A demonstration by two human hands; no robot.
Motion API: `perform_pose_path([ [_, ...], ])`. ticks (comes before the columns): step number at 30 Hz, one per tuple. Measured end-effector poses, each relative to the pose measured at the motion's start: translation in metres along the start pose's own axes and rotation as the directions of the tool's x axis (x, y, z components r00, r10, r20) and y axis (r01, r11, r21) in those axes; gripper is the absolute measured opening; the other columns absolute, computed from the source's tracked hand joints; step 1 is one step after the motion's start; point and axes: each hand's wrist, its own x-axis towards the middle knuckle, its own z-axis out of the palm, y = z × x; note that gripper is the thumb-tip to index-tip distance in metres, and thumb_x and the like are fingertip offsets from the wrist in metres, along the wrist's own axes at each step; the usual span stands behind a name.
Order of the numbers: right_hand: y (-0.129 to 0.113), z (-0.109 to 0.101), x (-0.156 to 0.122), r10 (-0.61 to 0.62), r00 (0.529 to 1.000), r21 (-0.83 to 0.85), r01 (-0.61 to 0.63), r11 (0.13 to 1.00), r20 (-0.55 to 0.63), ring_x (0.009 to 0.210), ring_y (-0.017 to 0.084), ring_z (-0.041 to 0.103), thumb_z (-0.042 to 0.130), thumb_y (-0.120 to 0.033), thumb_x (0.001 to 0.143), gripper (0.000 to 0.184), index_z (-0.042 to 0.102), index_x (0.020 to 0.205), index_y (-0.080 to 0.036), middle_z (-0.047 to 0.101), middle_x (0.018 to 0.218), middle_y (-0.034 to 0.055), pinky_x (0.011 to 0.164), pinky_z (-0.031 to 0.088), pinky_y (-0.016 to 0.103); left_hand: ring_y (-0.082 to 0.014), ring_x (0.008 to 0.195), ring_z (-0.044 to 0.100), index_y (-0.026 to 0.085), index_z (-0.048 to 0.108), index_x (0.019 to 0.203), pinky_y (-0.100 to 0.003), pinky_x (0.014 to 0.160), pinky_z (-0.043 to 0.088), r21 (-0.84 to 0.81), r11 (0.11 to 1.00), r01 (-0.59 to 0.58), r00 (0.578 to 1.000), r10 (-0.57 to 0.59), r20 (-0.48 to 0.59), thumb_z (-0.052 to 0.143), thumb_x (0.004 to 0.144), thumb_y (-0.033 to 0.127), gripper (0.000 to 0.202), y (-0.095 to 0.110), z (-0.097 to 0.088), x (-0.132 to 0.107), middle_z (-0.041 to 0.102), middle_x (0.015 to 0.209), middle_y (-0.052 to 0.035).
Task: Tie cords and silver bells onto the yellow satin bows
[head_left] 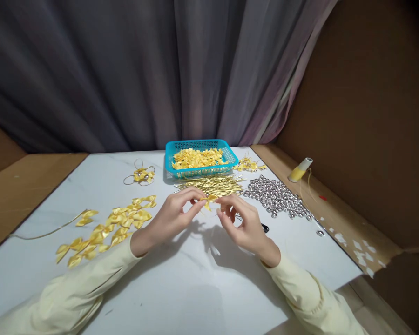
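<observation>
Above the middle of the white table, a small yellow ribbon bow [210,202] is held between my two hands, with a shiny silver bead [207,195] at its top. My left hand [176,215] pinches the bow's left side between thumb and fingers. On the other side, the fingertips of my right hand [241,223] close on the bow's right edge, its thumb lower down. Thin strands hang under the bow, too fine to make out. Just beyond my hands lies a pile of gold wire ties [214,185]. A black-handled tool [264,227] is partly hidden behind my right hand.
A blue basket [201,174] of yellow bows stands at the back. Loose bows [125,217] lie left, near a gold cord [52,233]. Silver beads [275,195] are heaped right. Finished-looking bow clusters [144,175] sit behind. A thread spool [300,170] stands on cardboard.
</observation>
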Motion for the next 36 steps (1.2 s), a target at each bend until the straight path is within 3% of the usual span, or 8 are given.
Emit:
perform_pose_path([
  [6, 0.006, 0.000, 0.000, -0.017, 1.000, -0.074, 0.016, 0.997, -0.011, 0.072, 0.014, 0.054, 0.039, -0.016, 0.091, 0.016, 0.049, 0.103, -0.019, 0.056, 0.082, 0.0043, 0.060, 0.044, 0.026, -0.0144, 0.087, 0.058, 0.020, 0.060, 0.082, -0.025, 0.073, 0.047, -0.012, 0.998, -0.055, 0.998, 0.056, 0.035, 0.050, 0.088, 0.022, 0.012, 0.002, 0.000, -0.002, 0.063, 0.092, -0.0007],
  [10, 0.007, 0.001, 0.001, -0.025, 0.998, -0.213, 0.036, 0.976, 0.051, 0.070, 0.016, 0.053, 0.038, -0.023, 0.094, 0.008, 0.045, 0.097, -0.019, 0.057, 0.080, 0.0050, 0.059, 0.042, 0.028, -0.0146, 0.083, 0.057, 0.019, 0.058, 0.080, -0.028, 0.074, 0.045, 0.009, 0.998, -0.063, 0.993, 0.062, 0.098, 0.049, 0.088, 0.019, 0.012, 0.005, 0.001, -0.004, 0.062, 0.088, -0.0006],
  [14, 0.004, 0.001, 0.004, -0.031, 0.988, -0.450, 0.097, 0.888, 0.150, 0.074, 0.021, 0.049, 0.037, -0.026, 0.094, 0.016, 0.045, 0.083, -0.019, 0.057, 0.078, 0.0074, 0.061, 0.041, 0.032, -0.0154, 0.078, 0.056, 0.018, 0.056, 0.079, -0.029, 0.073, 0.044, 0.043, 0.994, -0.100, 0.982, 0.091, 0.168, 0.046, 0.088, 0.018, 0.013, 0.008, 0.002, -0.005, 0.060, 0.082, -0.0012],
  [18, 0.006, 0.006, 0.002, -0.035, 0.965, -0.580, 0.184, 0.793, 0.259, 0.085, 0.026, 0.047, 0.037, -0.025, 0.093, 0.017, 0.049, 0.082, -0.019, 0.057, 0.088, 0.0111, 0.071, 0.042, 0.041, -0.0172, 0.081, 0.056, 0.018, 0.057, 0.084, -0.030, 0.075, 0.044, 0.069, 0.988, -0.136, 0.968, 0.118, 0.222, 0.042, 0.088, 0.018, 0.015, 0.009, 0.004, -0.008, 0.060, 0.085, -0.0031],
  [25, 0.012, 0.009, -0.002, -0.093, 0.960, -0.518, 0.222, 0.826, 0.263, 0.124, 0.031, 0.029, 0.037, -0.015, 0.091, 0.012, 0.048, 0.091, -0.018, 0.042, 0.127, 0.0165, 0.095, 0.036, 0.052, -0.0171, 0.079, 0.054, 0.018, 0.056, 0.079, -0.031, 0.074, 0.043, 0.051, 0.991, -0.121, 0.961, 0.105, 0.256, 0.040, 0.087, 0.015, 0.018, 0.010, 0.004, -0.007, 0.060, 0.083, -0.0029],
  [30, 0.009, 0.003, 0.001, -0.090, 0.936, -0.453, 0.247, 0.857, 0.339, 0.128, 0.028, 0.025, 0.035, -0.020, 0.094, 0.013, 0.047, 0.089, -0.018, 0.040, 0.131, 0.0140, 0.101, 0.033, 0.051, -0.0154, 0.073, 0.055, 0.017, 0.055, 0.071, -0.028, 0.070, 0.043, 0.000, 0.998, -0.065, 0.952, 0.062, 0.299, 0.044, 0.086, 0.017, 0.018, 0.008, 0.002, -0.003, 0.060, 0.076, -0.0010],
  [36, 0.009, 0.002, 0.003, -0.124, 0.921, -0.310, 0.247, 0.918, 0.370, 0.128, 0.024, 0.025, 0.031, -0.019, 0.095, 0.016, 0.042, 0.084, -0.019, 0.040, 0.128, 0.0129, 0.101, 0.034, 0.049, -0.0143, 0.072, 0.056, 0.017, 0.061, 0.075, -0.026, 0.067, 0.043, -0.127, 0.992, 0.025, 0.924, 0.026, 0.382, 0.046, 0.086, 0.022, 0.019, 0.004, -0.001, -0.002, 0.062, 0.077, -0.0008],
])
